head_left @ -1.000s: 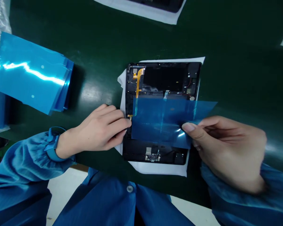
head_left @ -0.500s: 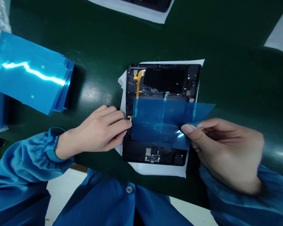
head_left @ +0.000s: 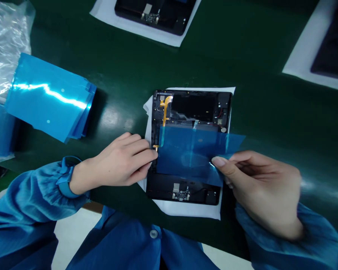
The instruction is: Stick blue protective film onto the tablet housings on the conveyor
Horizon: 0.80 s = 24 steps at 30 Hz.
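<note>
An opened tablet lies on a white sheet, with its circuit board and orange flex cable exposed. Across its middle lies a translucent blue film, whose right end sticks out past the tablet's edge. My right hand pinches that film near its right side between thumb and fingers. At the tablet's left edge, my left hand is closed with its fingertips on the frame, right beside the film's left edge. The thumb tip is partly hidden there.
A stack of blue films lies at the left, near a clear plastic bag. Another opened tablet on a white sheet is at the top. A dark device on a white sheet sits at the upper right.
The view has shifted, bringing more of the devices at the top and upper right into sight. Both hands keep their holds, and the film looks nearly unmoved on the tablet.
</note>
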Each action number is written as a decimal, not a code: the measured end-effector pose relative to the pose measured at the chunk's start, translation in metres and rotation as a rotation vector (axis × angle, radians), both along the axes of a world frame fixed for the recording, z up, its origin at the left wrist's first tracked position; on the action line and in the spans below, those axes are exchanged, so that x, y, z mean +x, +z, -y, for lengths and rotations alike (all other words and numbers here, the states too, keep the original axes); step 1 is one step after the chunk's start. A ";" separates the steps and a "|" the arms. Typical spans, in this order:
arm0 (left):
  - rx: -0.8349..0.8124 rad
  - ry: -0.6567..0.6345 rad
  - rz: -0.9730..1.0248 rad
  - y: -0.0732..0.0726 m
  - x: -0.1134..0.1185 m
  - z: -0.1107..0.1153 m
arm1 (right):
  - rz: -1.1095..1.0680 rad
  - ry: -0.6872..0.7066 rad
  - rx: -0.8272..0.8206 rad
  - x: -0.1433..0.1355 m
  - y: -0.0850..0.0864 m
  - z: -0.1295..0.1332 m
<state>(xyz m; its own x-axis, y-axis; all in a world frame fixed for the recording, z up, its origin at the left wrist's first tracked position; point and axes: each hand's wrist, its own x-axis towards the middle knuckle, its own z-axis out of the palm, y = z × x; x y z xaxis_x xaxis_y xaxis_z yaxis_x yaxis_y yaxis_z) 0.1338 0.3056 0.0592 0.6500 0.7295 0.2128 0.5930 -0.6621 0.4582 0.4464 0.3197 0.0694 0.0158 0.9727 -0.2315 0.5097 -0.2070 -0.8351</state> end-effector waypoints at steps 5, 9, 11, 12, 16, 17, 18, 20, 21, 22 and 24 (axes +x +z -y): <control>-0.015 0.002 -0.012 0.000 0.000 0.000 | 0.017 -0.014 -0.033 -0.003 0.002 -0.001; -0.017 -0.005 -0.022 0.000 0.000 0.000 | 0.025 -0.027 -0.042 -0.004 0.004 -0.001; -0.018 0.000 -0.029 0.001 0.000 0.000 | 0.023 -0.031 -0.051 -0.006 0.005 -0.002; -0.019 0.002 -0.030 0.002 0.001 -0.001 | 0.022 -0.030 -0.059 -0.007 0.006 -0.003; -0.047 0.002 -0.025 0.007 0.002 -0.002 | 0.010 -0.029 -0.071 -0.010 0.008 -0.005; -0.058 0.001 -0.025 0.007 0.002 -0.002 | 0.008 -0.026 -0.069 -0.010 0.008 -0.006; -0.069 0.001 -0.027 0.008 0.002 -0.002 | 0.009 -0.023 -0.065 -0.010 0.008 -0.006; -0.079 -0.002 -0.034 0.009 0.001 -0.001 | 0.010 -0.008 -0.067 -0.009 0.007 -0.006; -0.081 -0.004 -0.037 0.009 0.001 -0.001 | 0.009 -0.006 -0.068 -0.009 0.007 -0.006; -0.081 -0.006 -0.039 0.009 0.000 -0.001 | 0.009 -0.010 -0.071 -0.008 0.006 -0.006; -0.085 -0.009 -0.042 0.008 0.000 0.000 | 0.003 -0.023 -0.081 -0.008 0.005 -0.006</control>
<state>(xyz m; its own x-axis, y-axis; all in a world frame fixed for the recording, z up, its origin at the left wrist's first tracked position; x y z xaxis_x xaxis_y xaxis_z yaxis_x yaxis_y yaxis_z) 0.1333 0.3060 0.0672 0.6635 0.7381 0.1224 0.6074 -0.6269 0.4880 0.4386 0.3255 0.0749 0.0387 0.9501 -0.3095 0.5061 -0.2857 -0.8138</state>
